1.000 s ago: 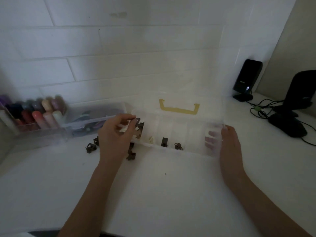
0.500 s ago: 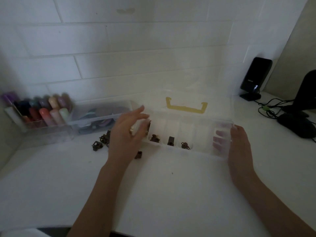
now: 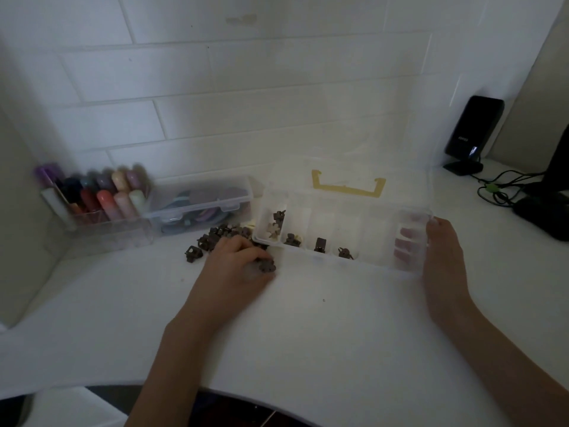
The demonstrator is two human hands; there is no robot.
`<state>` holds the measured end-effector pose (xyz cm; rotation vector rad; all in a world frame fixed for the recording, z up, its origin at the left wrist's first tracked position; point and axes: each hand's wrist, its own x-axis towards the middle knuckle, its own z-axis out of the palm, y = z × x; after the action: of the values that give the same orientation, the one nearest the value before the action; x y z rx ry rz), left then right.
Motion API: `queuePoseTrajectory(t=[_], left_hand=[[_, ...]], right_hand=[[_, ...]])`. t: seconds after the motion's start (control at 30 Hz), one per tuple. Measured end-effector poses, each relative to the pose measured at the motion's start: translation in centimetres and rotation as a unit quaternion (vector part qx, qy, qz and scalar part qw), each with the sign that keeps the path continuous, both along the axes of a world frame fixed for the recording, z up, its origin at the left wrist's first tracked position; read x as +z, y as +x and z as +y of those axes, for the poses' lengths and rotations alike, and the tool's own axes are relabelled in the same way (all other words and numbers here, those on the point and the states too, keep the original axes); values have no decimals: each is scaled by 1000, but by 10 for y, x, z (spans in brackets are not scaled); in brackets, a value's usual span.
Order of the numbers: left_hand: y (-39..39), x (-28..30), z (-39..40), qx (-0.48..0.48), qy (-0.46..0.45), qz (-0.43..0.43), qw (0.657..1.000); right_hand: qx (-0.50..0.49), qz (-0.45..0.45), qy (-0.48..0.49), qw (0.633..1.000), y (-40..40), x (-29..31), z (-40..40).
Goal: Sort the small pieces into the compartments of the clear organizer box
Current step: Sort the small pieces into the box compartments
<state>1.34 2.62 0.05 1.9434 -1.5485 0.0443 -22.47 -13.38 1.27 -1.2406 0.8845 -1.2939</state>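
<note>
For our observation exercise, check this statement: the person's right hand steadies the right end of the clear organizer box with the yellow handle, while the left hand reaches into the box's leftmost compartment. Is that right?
Not quite. In the head view the left hand is outside the clear organizer box with the yellow handle, down on the white table among the loose small dark pieces. The right hand does steady the box's right end.

no legible text in the head view. black speaker [image 3: 473, 131] by the wall carries a small pale marking on its front, too blurred to read. no labels readable on the clear organizer box [image 3: 345, 241].
</note>
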Motion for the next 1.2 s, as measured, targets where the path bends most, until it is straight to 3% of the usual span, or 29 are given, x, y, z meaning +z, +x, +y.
queuePoseTrajectory(t=[0.17, 0.37, 0.57, 0.7, 0.87, 0.93, 1.07, 1.2], left_hand=[[-2, 3, 2, -1, -43, 52, 998], [-21, 23, -1, 86, -204, 118, 968], [0, 48, -34, 73, -226, 103, 966], [-1, 37, -49, 60, -171, 41, 983], [3, 27, -32, 71, -267, 66, 959], [13, 25, -18, 91, -241, 54, 965], [25, 6, 6, 132, -75, 109, 982], [29, -4, 12, 132, -34, 48, 990]], right_hand=[[-4, 2, 4, 1000, 0, 0, 0], [-8, 6, -5, 1000, 0, -2, -1], [-9, 13, -24, 1000, 0, -4, -1], [-9, 14, -25, 1000, 1, -5, -2], [-4, 5, -18, 1000, 1, -4, -2], [-3, 7, -17, 1000, 0, -4, -3], [-3, 6, -13, 1000, 0, -3, -2], [-5, 9, -16, 1000, 1, -1, 0]])
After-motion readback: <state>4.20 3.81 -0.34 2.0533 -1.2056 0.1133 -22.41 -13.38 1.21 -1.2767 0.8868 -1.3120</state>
